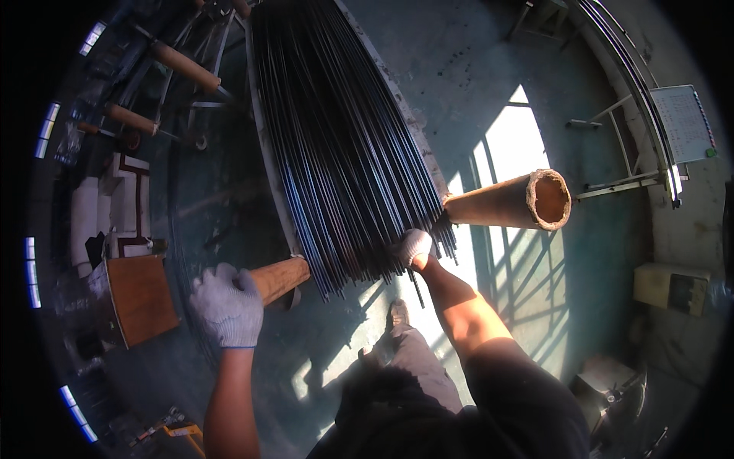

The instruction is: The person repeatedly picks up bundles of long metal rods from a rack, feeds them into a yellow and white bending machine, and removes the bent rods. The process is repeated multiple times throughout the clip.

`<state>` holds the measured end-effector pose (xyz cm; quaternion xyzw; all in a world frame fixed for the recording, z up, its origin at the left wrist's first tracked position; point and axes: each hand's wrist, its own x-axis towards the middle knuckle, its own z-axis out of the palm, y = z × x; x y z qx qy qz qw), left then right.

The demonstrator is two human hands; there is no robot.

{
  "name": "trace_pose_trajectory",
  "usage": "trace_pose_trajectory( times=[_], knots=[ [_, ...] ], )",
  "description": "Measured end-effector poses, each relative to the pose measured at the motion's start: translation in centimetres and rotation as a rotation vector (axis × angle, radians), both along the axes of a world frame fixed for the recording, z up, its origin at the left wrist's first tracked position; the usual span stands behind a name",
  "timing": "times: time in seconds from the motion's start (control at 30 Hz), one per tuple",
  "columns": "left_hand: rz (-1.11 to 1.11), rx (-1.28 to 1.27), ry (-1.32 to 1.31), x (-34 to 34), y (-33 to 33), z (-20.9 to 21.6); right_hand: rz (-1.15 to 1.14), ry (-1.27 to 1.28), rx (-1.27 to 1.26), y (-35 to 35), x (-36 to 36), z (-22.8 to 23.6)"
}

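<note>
Black rods (340,206) lie toward twelve o'clock; an uneven tug could scatter their loose-looking ends. Near eight, a brown tube (283,278) sits gripped by the left hand (228,306); near four, the right hand (415,248) meets rod ends, grasp hidden.

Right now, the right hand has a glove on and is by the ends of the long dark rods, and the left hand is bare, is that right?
Not quite: the left hand isn't bare. The head view shows a pale glove on it. The rest is right.
</note>
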<state>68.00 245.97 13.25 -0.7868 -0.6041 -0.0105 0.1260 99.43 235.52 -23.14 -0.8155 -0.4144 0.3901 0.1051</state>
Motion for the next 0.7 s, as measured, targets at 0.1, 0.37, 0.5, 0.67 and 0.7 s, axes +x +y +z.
trace_pose_trajectory(
  times=[0.1,0.37,0.5,0.67,0.7],
  knots=[
    [-0.01,-0.001,0.019,-0.2,0.0,0.0,-0.037,-0.014,0.041,-1.0,0.6,2.3],
    [0.017,-0.028,0.023,-0.7,-0.6,0.3,-0.172,0.12,0.125,-1.7,-0.3,5.5],
    [-0.009,-0.005,0.033,-0.8,-0.6,0.6,-0.269,0.248,0.13,-3.3,-1.7,6.9],
    [-0.04,0.027,0.037,-1.8,-1.9,0.4,-0.345,0.221,0.183,-8.9,-4.0,4.2],
    [-0.047,0.038,0.035,-2.0,-2.2,0.4,-0.331,0.111,0.15,-10.2,-4.7,2.8]
  ],
)
